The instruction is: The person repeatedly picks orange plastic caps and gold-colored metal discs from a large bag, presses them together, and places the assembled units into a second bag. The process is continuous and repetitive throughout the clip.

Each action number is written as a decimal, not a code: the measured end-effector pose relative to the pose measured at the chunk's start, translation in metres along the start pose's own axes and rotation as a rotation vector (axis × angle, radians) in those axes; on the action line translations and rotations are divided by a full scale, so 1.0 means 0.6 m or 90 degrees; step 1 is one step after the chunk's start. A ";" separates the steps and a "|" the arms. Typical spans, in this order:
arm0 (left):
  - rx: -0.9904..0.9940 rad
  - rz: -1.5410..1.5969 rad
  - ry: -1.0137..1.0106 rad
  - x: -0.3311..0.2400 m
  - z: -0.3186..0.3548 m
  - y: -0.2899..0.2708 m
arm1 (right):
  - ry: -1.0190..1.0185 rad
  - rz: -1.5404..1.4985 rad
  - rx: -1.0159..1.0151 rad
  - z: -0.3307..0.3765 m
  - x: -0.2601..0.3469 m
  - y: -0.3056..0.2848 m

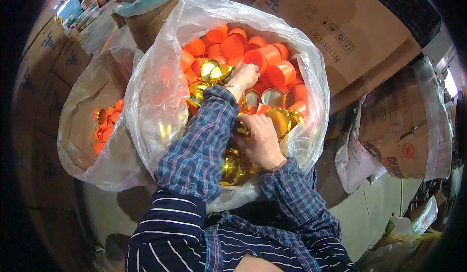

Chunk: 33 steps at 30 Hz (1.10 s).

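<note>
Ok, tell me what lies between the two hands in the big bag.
In the head view, shiny gold caps and orange caps fill the stretch between the left hand and the right hand, inside the clear plastic bag.

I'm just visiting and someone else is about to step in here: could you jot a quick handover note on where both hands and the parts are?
Left hand: deep in the big clear bag, fingers among gold caps; grip unclear.
Right hand: nearer the body, resting on gold caps, grip hidden.
Orange cups fill the bag's far side.
A smaller bag on the left holds a few orange-and-gold pieces.
Most pieces are in the big bag.
</note>
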<state>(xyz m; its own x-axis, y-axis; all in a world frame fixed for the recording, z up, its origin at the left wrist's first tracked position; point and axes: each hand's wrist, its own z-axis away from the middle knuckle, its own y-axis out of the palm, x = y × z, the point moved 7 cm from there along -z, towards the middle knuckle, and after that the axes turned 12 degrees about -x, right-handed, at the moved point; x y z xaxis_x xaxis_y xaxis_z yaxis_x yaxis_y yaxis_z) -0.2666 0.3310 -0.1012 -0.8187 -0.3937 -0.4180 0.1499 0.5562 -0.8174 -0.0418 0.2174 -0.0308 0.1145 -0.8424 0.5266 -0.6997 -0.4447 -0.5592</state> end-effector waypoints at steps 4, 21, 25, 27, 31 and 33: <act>-0.041 0.113 -0.025 -0.007 0.029 -0.058 | 0.138 -0.158 0.050 0.003 -0.010 0.002; -0.308 1.100 -0.386 -0.174 0.415 -0.330 | 0.193 -0.340 -0.327 0.008 0.094 -0.089; -0.330 1.110 -0.373 -0.195 0.440 -0.342 | 0.156 -0.318 -0.293 0.024 0.131 -0.102; -0.319 1.094 -0.367 -0.206 0.450 -0.345 | 0.109 -0.259 -0.271 0.031 0.149 -0.104; -0.322 1.074 -0.340 -0.220 0.469 -0.356 | 0.041 -0.224 -0.259 0.042 0.167 -0.100; -0.325 1.046 -0.306 -0.223 0.473 -0.362 | 0.009 -0.210 -0.272 0.046 0.173 -0.100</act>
<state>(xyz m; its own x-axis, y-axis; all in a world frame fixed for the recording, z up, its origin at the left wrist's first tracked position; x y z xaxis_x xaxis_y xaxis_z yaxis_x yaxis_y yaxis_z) -0.0325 0.0553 0.0199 0.2106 0.6383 -0.7404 0.3190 0.6710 0.6693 0.0315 0.1482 0.0398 0.3689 -0.6736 0.6405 -0.8533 -0.5186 -0.0538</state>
